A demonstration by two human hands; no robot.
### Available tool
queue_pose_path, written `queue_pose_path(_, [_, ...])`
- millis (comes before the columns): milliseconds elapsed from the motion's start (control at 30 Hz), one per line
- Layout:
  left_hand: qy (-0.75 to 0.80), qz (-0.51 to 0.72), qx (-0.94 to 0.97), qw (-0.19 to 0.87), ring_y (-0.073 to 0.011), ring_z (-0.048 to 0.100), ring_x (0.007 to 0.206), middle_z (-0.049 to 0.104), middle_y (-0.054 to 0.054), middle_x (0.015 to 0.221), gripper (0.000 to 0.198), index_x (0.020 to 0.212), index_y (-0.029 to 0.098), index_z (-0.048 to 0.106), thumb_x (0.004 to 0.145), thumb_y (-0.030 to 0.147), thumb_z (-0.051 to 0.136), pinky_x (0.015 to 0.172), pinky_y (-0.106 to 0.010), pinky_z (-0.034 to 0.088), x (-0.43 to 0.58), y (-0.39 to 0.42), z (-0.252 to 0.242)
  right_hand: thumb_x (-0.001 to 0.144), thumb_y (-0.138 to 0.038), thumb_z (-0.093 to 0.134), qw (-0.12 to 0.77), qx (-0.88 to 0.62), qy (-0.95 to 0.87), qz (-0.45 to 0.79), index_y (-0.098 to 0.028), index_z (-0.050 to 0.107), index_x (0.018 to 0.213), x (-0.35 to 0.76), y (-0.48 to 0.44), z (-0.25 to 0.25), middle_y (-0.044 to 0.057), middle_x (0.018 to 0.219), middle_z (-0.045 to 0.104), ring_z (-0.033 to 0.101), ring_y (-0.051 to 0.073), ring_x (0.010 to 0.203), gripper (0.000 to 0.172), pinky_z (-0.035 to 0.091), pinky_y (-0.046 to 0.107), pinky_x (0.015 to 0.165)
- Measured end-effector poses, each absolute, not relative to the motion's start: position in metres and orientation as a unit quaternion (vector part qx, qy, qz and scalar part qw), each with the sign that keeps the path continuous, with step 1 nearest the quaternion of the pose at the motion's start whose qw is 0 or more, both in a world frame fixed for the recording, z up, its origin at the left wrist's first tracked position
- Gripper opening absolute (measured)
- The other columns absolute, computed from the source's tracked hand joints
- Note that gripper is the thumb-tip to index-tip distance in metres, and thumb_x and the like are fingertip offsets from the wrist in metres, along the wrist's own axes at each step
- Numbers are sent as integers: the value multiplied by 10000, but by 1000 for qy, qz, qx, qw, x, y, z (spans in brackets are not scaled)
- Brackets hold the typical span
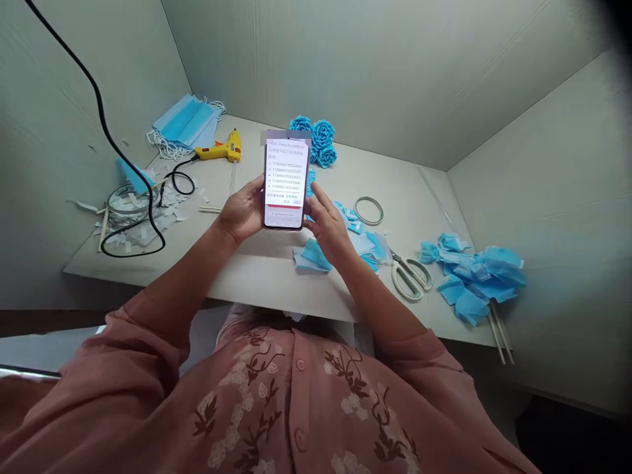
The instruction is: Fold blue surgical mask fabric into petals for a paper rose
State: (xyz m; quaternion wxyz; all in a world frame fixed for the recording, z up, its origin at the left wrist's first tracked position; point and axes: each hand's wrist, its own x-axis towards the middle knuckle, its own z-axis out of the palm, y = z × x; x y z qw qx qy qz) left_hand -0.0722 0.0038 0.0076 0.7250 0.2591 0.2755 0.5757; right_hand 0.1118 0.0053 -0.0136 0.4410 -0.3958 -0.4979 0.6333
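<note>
A smartphone (285, 184) with a lit white screen of text is held upright above the table, facing me. My left hand (244, 209) is closed around its left edge. On the opposite edge, my right hand (326, 220) grips the phone's lower right side with the fingers and thumb. Behind the phone stand several blue crinkled flowers (323, 133), partly hidden by it. Folded blue pieces (314, 255) of mask-like material lie below and beside my right hand.
A yellow glue gun (222, 150) and blue face masks (185, 122) lie at back left, near white scraps (131, 217) and a black cable (101, 112). Rightward are a tape roll (369, 210), scissors (411, 275) and blue petals (476, 273) with sticks. Walls enclose the table.
</note>
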Motion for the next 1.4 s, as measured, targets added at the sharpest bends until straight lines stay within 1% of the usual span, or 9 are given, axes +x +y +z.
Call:
queue_pose_path(200, [271,577,267,723,-339,582,1481,700,-125,1489,526,1576,148,554,1111,339,399,1289,-572,410,-73,3,10,943,-621,641,430,-403,-494,639,-335,400,1655,107,5,-3,36,1560,612,673,205,1302,804,647,349,943])
queue_pose_path(400, [260,581,258,727,-328,628,1436,716,-130,1464,544,1614,171,514,1104,337,420,1246,-534,479,-75,5,6,1007,-636,564,426,-386,-516,636,-283,367,1664,105,12,-6,63,1412,720,724,200,1205,771,651,373,960])
queue_pose_path(533, [259,578,259,729,-326,628,1438,711,-123,1474,527,1591,179,542,1098,340,444,1213,-512,513,-76,6,5,1017,-706,506,427,-374,-519,640,-274,426,1627,103,14,-7,63,1292,776,751,216,1152,752,657,408,967])
queue_pose_path(700, [269,573,264,728,-330,626,1439,703,-129,1484,521,1563,155,572,1095,340,435,1219,-515,505,-74,5,5,975,-785,517,426,-367,-524,639,-283,507,1568,99,13,-8,65,1330,760,744,227,1194,777,651,420,1005])
queue_pose_path(867, [274,582,258,721,-333,621,1443,725,-134,1450,537,1579,135,552,1094,335,436,1245,-530,479,-74,5,7,1016,-776,406,419,-386,-546,614,-292,470,1592,97,15,-10,62,1345,755,752,221,1173,755,666,414,971])
queue_pose_path(967, [266,579,257,726,-339,613,1451,714,-121,1470,529,1581,164,555,1099,342,432,1249,-558,470,-74,5,7,995,-813,379,433,-414,-598,533,-230,411,1633,104,19,-9,93,1215,766,754,231,1079,865,676,390,869])
queue_pose_path(1033, [262,581,253,728,-338,602,1462,704,-110,1486,525,1589,184,550,1100,331,428,1248,-561,471,-74,5,7,966,-833,413,461,-432,-628,454,-212,379,1654,112,20,-6,101,1178,741,726,243,1104,928,665,380,861])
queue_pose_path(1167, [241,584,243,736,-332,594,1469,699,-104,1494,547,1633,196,492,1104,316,416,1261,-559,462,-76,7,4,1007,-785,369,498,-429,-703,272,-282,391,1660,129,17,0,88,1218,732,691,254,1193,824,608,425,1022])
queue_pose_path(1400, [216,567,233,760,-350,605,1453,687,-83,1511,573,1668,240,440,1104,336,401,1247,-586,474,-81,13,-5,1079,-686,256,458,-331,-821,83,-310,341,1691,137,12,-4,78,1231,788,681,281,1274,723,518,511,1174])
